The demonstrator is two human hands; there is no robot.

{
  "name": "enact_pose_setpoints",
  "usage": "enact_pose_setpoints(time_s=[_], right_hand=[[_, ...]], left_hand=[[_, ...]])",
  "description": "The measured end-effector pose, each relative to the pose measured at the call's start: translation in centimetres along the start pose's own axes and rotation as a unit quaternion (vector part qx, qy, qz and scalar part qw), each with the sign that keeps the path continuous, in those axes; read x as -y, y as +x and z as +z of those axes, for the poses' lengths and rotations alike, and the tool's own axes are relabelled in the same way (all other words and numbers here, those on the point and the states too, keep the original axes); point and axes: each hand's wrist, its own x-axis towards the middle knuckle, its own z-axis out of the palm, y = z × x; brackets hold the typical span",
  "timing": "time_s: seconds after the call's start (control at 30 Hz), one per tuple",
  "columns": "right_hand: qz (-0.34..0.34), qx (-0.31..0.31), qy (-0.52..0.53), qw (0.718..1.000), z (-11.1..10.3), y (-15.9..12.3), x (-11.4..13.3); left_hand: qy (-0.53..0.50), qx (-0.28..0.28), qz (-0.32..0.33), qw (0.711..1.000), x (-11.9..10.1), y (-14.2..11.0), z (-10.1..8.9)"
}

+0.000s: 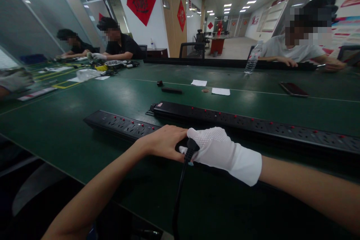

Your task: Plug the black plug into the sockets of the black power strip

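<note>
A long black power strip (123, 123) with a row of sockets and small red switches lies in front of me. My bare left hand (165, 140) is wrapped over it, thumb and fingers closed around its body. My right hand (216, 148), in a white dotted glove, grips a black power plug (192, 148) at the strip, right beside my left fingers. From the plug a black cable (179, 195) hangs down past the table edge. Whether the plug's pins are in a socket is hidden by my hands. Behind them lies a second, longer power strip (225, 118).
The green table (120, 95) holds paper slips (221, 91), a small black bar (172, 90), a phone (294, 89) and a water bottle (253, 58). Co-workers sit across and at the left, near cables and a plastic bag (86, 74). Another gloved hand (17, 79) shows at far left.
</note>
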Motion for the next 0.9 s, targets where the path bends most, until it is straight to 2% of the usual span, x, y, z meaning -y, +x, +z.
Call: enact_pose_setpoints(time_s=[0.63, 0.9], right_hand=[[0.008, -0.006, 0.014, 1.000, 0.51, -0.12, -0.15], [-0.002, -0.033, 0.002, 0.999, 1.01, -0.17, -0.21]], left_hand=[[0.029, 0.005, -0.006, 1.000, -0.04, 0.12, 0.31], [0.055, 0.000, -0.008, 0.998, -0.21, 0.12, 0.37]])
